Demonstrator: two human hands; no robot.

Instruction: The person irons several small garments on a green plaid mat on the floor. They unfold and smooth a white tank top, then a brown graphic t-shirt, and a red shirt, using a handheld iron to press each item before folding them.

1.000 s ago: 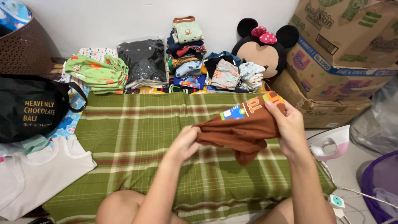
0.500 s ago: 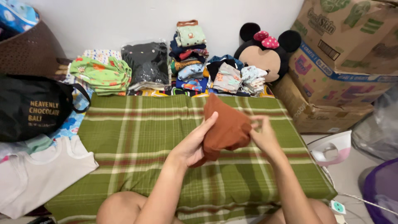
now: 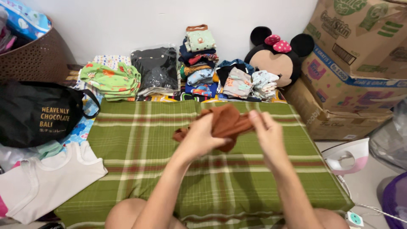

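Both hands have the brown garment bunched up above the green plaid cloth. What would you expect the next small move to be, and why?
Probably pulling the hands apart to spread the brown garment flat on the green plaid cloth. The left hand and right hand grip it crumpled in mid-air, one end dangling, so it looks too bunched to fold.

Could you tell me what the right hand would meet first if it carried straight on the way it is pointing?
The right hand points up and slightly left, away from the body. Past the brown garment it grips, it would probably first reach the folded grey and pale clothes beyond the green plaid mat; depth is unclear.
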